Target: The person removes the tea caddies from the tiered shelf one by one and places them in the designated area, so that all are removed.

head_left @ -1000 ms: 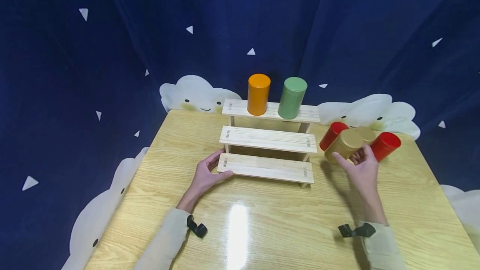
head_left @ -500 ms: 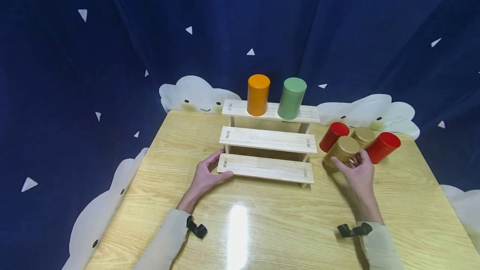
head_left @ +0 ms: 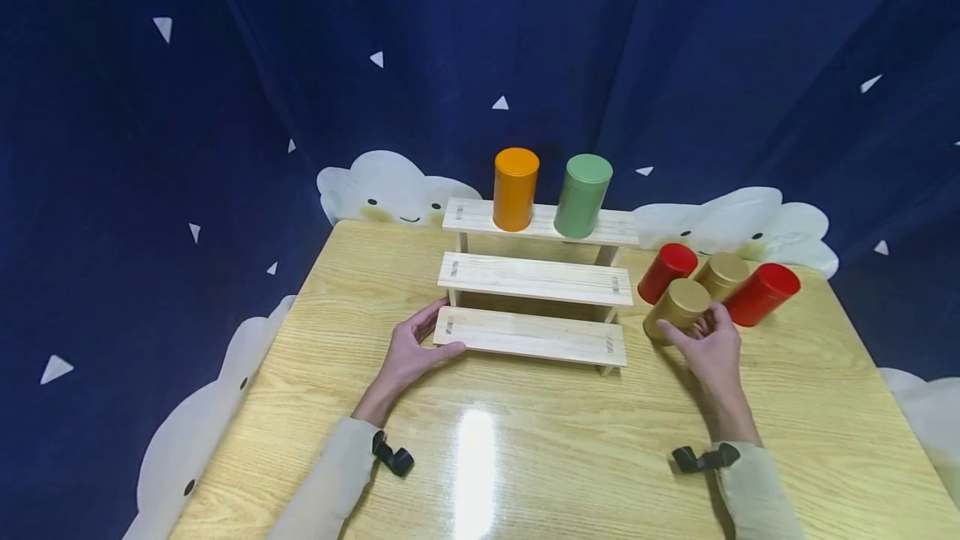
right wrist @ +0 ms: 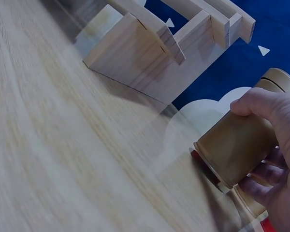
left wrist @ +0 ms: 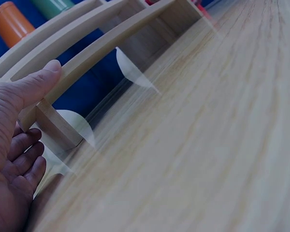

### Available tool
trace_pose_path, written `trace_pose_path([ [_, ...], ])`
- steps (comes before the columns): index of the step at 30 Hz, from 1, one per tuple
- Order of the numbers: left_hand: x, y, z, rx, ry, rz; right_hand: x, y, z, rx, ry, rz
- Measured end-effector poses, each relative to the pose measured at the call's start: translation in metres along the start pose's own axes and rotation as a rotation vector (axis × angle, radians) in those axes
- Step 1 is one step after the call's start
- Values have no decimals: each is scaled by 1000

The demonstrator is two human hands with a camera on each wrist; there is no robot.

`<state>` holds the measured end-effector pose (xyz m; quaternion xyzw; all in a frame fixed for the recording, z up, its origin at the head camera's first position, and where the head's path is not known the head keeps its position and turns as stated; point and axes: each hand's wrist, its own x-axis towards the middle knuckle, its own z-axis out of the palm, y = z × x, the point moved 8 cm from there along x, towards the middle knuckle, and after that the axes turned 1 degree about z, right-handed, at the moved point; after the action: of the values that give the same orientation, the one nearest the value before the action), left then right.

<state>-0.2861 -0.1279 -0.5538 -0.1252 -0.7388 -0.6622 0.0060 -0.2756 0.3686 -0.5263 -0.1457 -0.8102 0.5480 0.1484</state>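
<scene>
My left hand holds the left front corner of a three-step wooden shelf. In the left wrist view, its thumb lies on the lowest board's edge and its other fingers curl beside the end leg. At the right of the shelf, my right hand grips a gold canister round its side, thumb on the left. This canister tilts slightly, its base close over the table. Behind it stand a red canister, a second gold canister and another red canister.
An orange canister and a green canister stand upright on the top step. The wooden table carries the shelf. Behind it hangs a dark blue curtain with white shapes and clouds along the table edge.
My right hand has brought the gold canister lower and a little toward me and left, uncovering more of the second gold canister behind. The left hand and shelf stay put.
</scene>
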Motion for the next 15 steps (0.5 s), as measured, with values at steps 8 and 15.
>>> trace_pose_path([
  [8,0,-1,0,7,4,-8,1,5,2,-17,-31,-5],
  [15,0,-1,0,1,6,-16,0,6,3,-43,-47,-24],
])
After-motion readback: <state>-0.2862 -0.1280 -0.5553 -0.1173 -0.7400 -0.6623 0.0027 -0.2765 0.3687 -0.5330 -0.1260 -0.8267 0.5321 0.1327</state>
